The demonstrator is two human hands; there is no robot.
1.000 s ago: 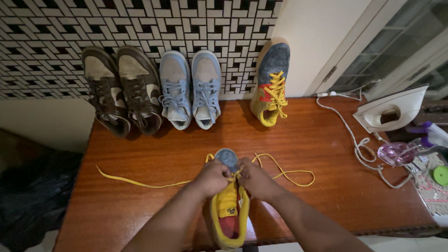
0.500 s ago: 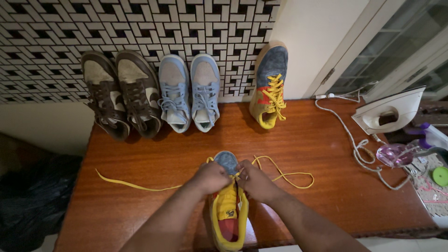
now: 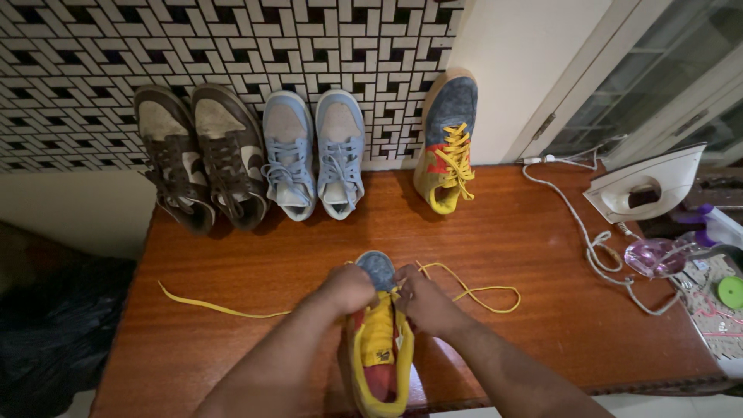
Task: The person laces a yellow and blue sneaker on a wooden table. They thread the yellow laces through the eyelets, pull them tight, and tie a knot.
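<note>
Now both my hands, left hand (image 3: 350,288) and right hand (image 3: 424,302), pinch closed on the yellow lace (image 3: 464,292) at the toe of the yellow sneaker (image 3: 378,348) on the desk (image 3: 542,255), mid-threading, calling next for pulling slack evenly.

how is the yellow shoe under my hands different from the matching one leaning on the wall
The near shoe lies flat on the table; the far shoe stands propped against the wall. The near shoe's yellow lace trails loose across the table, while the far shoe is fully laced. Both hands grip the near shoe; none touches the far shoe. Both share blue toes and yellow linings.
</note>
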